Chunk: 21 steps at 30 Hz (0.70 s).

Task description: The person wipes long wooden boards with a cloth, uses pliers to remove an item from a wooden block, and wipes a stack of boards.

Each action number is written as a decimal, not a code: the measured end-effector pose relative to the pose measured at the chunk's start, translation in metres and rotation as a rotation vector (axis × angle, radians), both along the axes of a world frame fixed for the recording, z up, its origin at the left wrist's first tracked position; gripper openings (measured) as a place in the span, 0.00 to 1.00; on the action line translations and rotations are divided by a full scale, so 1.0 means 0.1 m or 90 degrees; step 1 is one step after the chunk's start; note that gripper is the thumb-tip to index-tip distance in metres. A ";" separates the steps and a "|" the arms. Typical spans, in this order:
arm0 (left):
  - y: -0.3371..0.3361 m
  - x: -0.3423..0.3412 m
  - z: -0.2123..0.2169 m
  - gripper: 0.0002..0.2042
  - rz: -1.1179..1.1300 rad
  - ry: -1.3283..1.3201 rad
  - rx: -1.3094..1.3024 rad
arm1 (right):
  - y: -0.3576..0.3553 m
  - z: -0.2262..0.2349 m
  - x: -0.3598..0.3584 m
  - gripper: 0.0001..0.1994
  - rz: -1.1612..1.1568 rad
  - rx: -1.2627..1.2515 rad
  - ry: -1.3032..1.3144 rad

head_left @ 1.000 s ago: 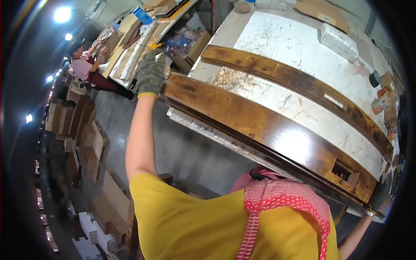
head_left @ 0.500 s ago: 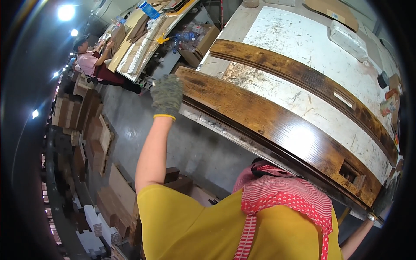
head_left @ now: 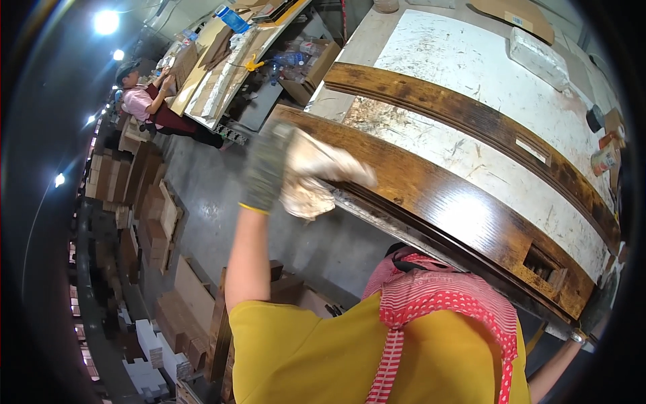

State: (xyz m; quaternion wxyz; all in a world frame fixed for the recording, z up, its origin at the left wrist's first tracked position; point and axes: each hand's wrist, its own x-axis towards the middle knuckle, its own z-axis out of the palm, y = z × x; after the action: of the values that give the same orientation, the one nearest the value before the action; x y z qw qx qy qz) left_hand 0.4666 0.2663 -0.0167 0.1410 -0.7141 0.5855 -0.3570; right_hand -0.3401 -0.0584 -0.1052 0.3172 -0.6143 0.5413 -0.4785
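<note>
My left hand (head_left: 266, 165), in a grey-green work glove with a yellow cuff, grips a stained whitish rag (head_left: 313, 172). Both are blurred by motion. Part of the rag lies over the left end of a dark brown stained wooden board (head_left: 417, 178), while the rest hangs past the near edge. This board lies along the table's near side, glossy in the middle, with a rectangular cutout towards its right end. At that right end is my right hand (head_left: 595, 313), also in a dark glove; its fingers are lost in the dark rim of the picture.
Behind lies a second, narrower brown board (head_left: 437, 97) with a slot, on the scuffed white tabletop (head_left: 444, 47). A wrapped white block (head_left: 538, 57) and containers (head_left: 603, 158) stand at the far right. Across the aisle, a person (head_left: 145, 101) works beside another bench. Stacked panels (head_left: 145, 195) line the left.
My left hand has swung slightly down and right from the board's left corner, and the rag now shows, fanned out over the edge. My right hand stays at the board's right end.
</note>
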 end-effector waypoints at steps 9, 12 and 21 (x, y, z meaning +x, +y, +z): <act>-0.33 -0.48 0.01 0.11 0.022 0.216 0.080 | 0.10 0.23 0.18 0.22 -0.061 -0.055 0.405; -0.35 -0.26 0.06 0.09 0.242 0.248 0.119 | 0.01 -0.08 -0.03 0.21 0.023 -0.146 0.229; -0.34 -0.19 0.14 0.10 0.295 0.207 0.142 | 0.10 0.03 0.20 0.22 -0.028 -0.001 0.103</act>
State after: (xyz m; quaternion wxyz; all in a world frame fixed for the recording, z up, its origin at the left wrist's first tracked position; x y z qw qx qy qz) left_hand 0.4476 0.2319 -0.0029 0.2008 -0.8566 0.4572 -0.1300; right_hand -0.3205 -0.0484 -0.1026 0.2610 -0.6392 0.5782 -0.4347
